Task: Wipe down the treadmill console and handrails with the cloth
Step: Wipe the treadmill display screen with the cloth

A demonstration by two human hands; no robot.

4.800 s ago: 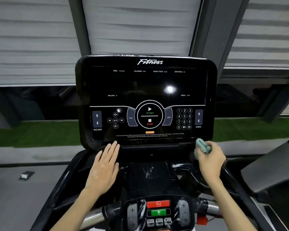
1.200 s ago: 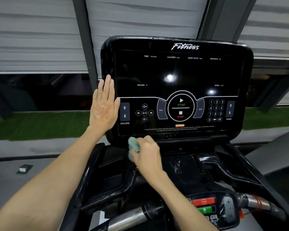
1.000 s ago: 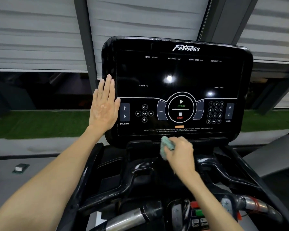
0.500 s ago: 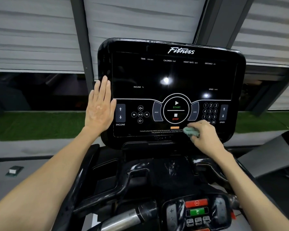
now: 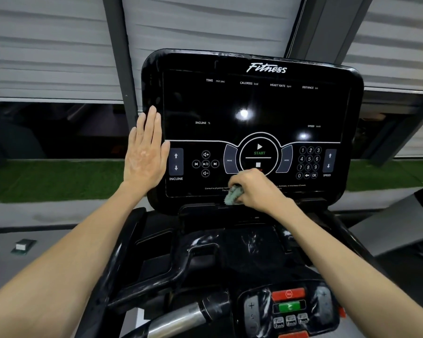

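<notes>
Where the cloth (image 5: 233, 196) is: bunched in my right hand (image 5: 257, 189) and pressed to the bottom edge of the console (image 5: 254, 106) screen, just under the STOP mark, which my knuckles partly cover.
Change, cloth: half a second ago it was over by the number keypad (image 5: 309, 162) at lower right. It has come back leftward to the middle of the bottom strip.
Change, earlier passes: about a second ago it ran from left to centre along the ledge below the screen, so this is back-and-forth over the same low band.
Right fingers (image 5: 242, 181): curled round the cloth, pinching it in a wad. Only a tuft shows past them on the left.
Left hand (image 5: 144, 152): unchanged, flat on the console's left border beside the INCLINE arrows. Fingers straight and pressed together, bracing.
Meaning for task: my guess is the bottom strip is about done. The upper screen and the top and right borders got no pass in these moments.
Handrails (image 5: 181, 320): not reached by the cloth, as far as I can tell. The chrome-and-black bar sits low in view, well apart from it.
Lower button pad (image 5: 288, 306): near the rail, likewise unwiped by my reckoning.
Smears: cannot tell past the glare spots whether the glass is clean.
</notes>
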